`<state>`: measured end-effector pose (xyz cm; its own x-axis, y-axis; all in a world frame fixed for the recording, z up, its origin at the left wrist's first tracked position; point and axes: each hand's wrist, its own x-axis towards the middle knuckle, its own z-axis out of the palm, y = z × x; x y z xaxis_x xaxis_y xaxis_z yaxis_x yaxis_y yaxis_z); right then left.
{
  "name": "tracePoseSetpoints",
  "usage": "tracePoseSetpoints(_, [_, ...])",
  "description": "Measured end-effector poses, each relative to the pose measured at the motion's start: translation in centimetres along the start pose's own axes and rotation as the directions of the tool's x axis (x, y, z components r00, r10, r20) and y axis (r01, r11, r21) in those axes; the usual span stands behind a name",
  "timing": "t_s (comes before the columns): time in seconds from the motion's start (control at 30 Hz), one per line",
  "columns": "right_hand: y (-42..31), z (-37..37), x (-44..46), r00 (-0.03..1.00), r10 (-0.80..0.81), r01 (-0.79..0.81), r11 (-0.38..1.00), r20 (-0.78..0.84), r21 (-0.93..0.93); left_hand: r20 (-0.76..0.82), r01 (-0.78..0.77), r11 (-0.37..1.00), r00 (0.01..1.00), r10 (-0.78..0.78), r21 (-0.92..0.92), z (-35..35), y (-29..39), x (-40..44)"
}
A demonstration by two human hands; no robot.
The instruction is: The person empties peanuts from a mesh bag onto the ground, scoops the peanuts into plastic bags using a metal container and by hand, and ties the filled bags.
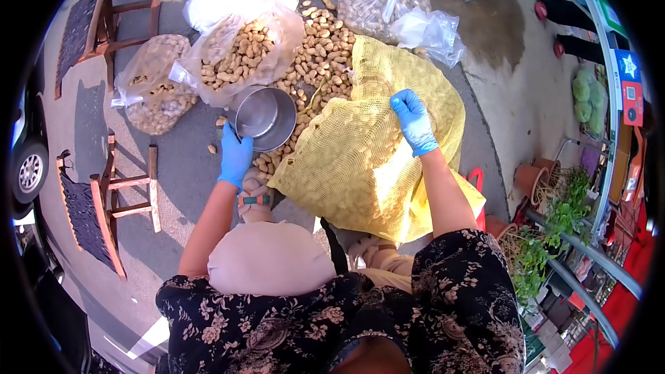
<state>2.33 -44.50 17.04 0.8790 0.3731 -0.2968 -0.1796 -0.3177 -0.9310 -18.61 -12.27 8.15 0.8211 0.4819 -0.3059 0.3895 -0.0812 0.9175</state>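
A paved outdoor ground (183,201) forms the work surface. The left hand (237,157), in a blue glove, is clamped on the rim of the metal bowl (282,123). The right hand (417,127), gloved likewise, has its fingers closed on the yellow mesh sack (339,166). The bowl is located beside the peanut pile (324,48); the sack partly covers the pile. An open plastic bag (285,31) of peanuts lies beyond the bowl. A stool (104,215) stands farther left.
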Motion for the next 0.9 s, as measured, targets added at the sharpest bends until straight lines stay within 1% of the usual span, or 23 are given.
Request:
tracePoseSetpoints(0.03, [-0.7, -0.1, -0.2, 1.000, 0.016, -0.015, 0.998, -0.025, 0.056, -0.039, 0.034, 0.987, 0.999, -0.029, 0.155, 0.6, 1.1, 0.1])
tracePoseSetpoints(0.1, [-2.0, -0.6, -0.6, 0.996, 0.070, -0.063, 0.989, -0.046, 0.135, -0.134, 0.124, 0.886, 0.988, -0.071, 0.446, 1.7, 3.0, 0.0])
tracePoseSetpoints(0.13, [-2.9, 0.0, -0.7, 0.985, 0.126, -0.090, 0.956, -0.115, 0.280, -0.113, 0.113, 0.882, 0.991, -0.068, 0.457, 2.0, 4.2, 0.1])
tracePoseSetpoints(0.2, [-4.5, 1.4, -0.8, 0.939, 0.264, -0.103, 0.829, -0.221, 0.550, -0.070, 0.090, 0.874, 0.995, -0.064, 0.477, 2.8, 6.6, 0.8])
tracePoseSetpoints(0.23, [-5.5, 1.6, -0.6, 0.947, 0.289, -0.114, 0.708, -0.138, 0.697, -0.049, 0.105, 0.822, 0.994, -0.093, 0.560, 3.3, 7.3, 1.1])
tracePoseSetpoints(0.27, [-6.8, 2.0, -0.7, 0.955, 0.275, -0.100, 0.653, -0.112, 0.751, -0.031, 0.098, 0.810, 0.995, -0.098, 0.579, 3.6, 8.3, 1.2])
tracePoseSetpoints(0.33, [-11.8, 3.8, -1.1, 0.969, 0.236, -0.070, 0.532, -0.068, 0.844, 0.006, 0.076, 0.788, 0.995, -0.100, 0.612, 4.3, 10.5, 1.5])
tracePoseSetpoints(0.37, [-12.4, 4.1, -0.6, 0.974, 0.207, -0.032, 0.525, -0.091, 0.850, 0.003, 0.063, 0.759, 0.996, -0.086, 0.647, 4.6, 11.2, 1.5])
tracePoseSetpoints(0.47, [-18.2, 7.1, -1.6, 0.991, 0.130, -0.028, 0.393, -0.026, 0.919, -0.002, 0.126, 0.733, 0.986, -0.167, 0.668, 5.4, 11.6, 2.1])
tracePoseSetpoints(0.5, [-19.7, 7.9, -2.2, 0.994, 0.105, -0.026, 0.420, -0.021, 0.907, 0.024, 0.140, 0.749, 0.979, -0.204, 0.648, 4.9, 12.2, 2.2])
tracePoseSetpoints(0.53, [-21.0, 8.6, -3.1, 0.996, 0.070, 0.021, 0.444, -0.059, 0.896, 0.017, 0.139, 0.753, 0.981, -0.196, 0.643, 4.5, 11.9, 2.3])
tracePoseSetpoints(0.6, [-22.5, 9.2, -4.8, 0.999, -0.033, 0.043, 0.432, -0.032, 0.901, 0.001, 0.145, 0.761, 0.982, -0.188, 0.632, 3.8, 10.9, 2.5])
tracePoseSetpoints(0.67, [-22.7, 8.9, -5.7, 0.992, -0.071, 0.129, 0.507, -0.108, 0.852, -0.010, 0.153, 0.767, 0.982, -0.187, 0.623, 3.6, 10.5, 2.2])
tracePoseSetpoints(0.7, [-22.7, 8.5, -6.1, 0.993, -0.116, 0.088, 0.474, -0.037, 0.876, -0.006, 0.159, 0.774, 0.980, -0.197, 0.613, 3.7, 10.4, 1.9])
tracePoseSetpoints(0.73, [-21.9, 7.7, -5.4, 0.961, -0.252, 0.005, 0.435, 0.116, 0.900, -0.001, 0.162, 0.778, 0.979, -0.203, 0.606, 3.7, 10.4, 1.7])
tracePoseSetpoints(0.8, [-21.0, 6.7, -4.6, 0.959, -0.273, 0.058, 0.459, 0.079, 0.887, 0.011, 0.159, 0.775, 0.978, -0.210, 0.612, 4.1, 10.9, 1.6])
tracePoseSetpoints(0.87, [-20.1, 5.2, -3.2, 0.981, -0.196, 0.122, 0.592, -0.004, 0.797, 0.022, 0.136, 0.780, 0.982, -0.189, 0.610, 4.7, 11.4, 1.9])
tracePoseSetpoints(0.9, [-18.1, 3.5, -1.8, 0.932, -0.343, 0.079, 0.503, 0.115, 0.861, 0.029, 0.121, 0.771, 0.984, -0.178, 0.625, 4.9, 11.3, 2.0])
